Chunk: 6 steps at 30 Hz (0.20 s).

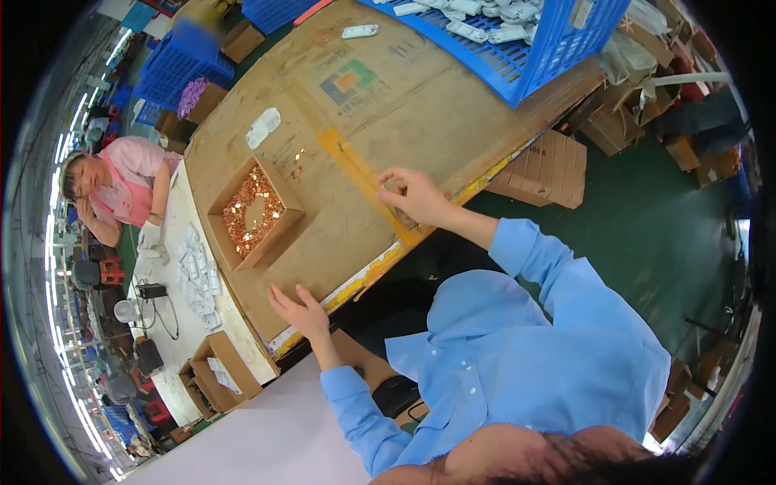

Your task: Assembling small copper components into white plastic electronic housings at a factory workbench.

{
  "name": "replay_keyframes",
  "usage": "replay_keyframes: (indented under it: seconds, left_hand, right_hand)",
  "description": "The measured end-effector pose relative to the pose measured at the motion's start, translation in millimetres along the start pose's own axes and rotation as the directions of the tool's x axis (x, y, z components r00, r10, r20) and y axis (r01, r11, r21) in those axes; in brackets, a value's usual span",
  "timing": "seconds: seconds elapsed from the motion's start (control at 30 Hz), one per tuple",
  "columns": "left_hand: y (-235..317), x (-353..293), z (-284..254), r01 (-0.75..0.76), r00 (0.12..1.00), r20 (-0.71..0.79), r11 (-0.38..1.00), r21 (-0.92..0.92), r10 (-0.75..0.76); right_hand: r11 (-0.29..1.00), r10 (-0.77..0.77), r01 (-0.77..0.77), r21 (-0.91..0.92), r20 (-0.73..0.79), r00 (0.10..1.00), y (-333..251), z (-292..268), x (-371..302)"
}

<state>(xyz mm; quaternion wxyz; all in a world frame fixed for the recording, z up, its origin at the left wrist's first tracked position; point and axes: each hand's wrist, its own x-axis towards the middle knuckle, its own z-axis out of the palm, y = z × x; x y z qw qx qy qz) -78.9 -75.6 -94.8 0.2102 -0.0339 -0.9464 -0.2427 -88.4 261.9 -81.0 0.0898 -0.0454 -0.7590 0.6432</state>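
My left hand (301, 312) hovers over the near left edge of the cardboard-covered table (339, 218), its fingers spread and holding nothing. Farther right, my right hand (416, 198) is above the tan tape strip near the table's front edge. Its fingers are curled, with thumb and forefinger apart, and I see nothing between them. A small open cardboard box (279, 212) stands on the left of the table, beyond my left hand. Many small shiny copper-coloured pieces (242, 218) fill it, and a few loose ones (297, 166) lie beside it.
A blue plastic crate (525, 69) of white parts stands at the far right. Two white pieces (263, 128) (360, 31) lie on the cardboard. At the left, a person in pink (133, 190) sits by a white table holding more white parts (198, 275). A carton (546, 170) is right of the table.
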Motion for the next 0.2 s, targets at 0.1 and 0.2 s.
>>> replay_keyframes:
  seconds: [0.1,0.2]
  left_hand:
    - [2.4,-2.7,-1.7,0.025,1.000,0.005,1.000,0.005,-0.025]
    - [-3.2,-3.4,2.8,0.023,1.000,0.019,1.000,-0.009,-0.023]
  right_hand:
    - [0.999,0.001,-0.003,-0.045,-0.034,0.999,-11.0,-25.3,36.4]
    - [0.990,-0.130,0.118,-0.077,-0.173,0.976,-4.7,-52.7,88.2]
